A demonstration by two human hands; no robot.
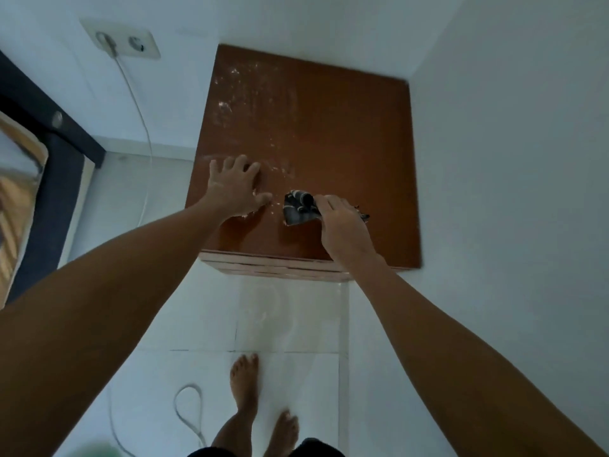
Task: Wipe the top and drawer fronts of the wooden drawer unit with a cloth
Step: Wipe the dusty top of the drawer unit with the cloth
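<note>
The wooden drawer unit (346, 133) stands in a corner, seen from above; its brown top carries white dust, mostly on the left and far-left part. Only thin strips of the drawer fronts (280, 267) show at the near edge. My left hand (235, 188) rests flat on the top near the left front, fingers spread, holding nothing. My right hand (342, 227) is closed on a dark patterned cloth (298, 207), which presses on the top near the front middle, just right of my left hand.
White walls close in the unit at the back and right. A wall socket (127, 41) with a white cable (138, 103) is at left; the cable loops on the tiled floor (188, 407). A dark bed frame (56, 173) is far left. My bare feet (245, 384) stand before the unit.
</note>
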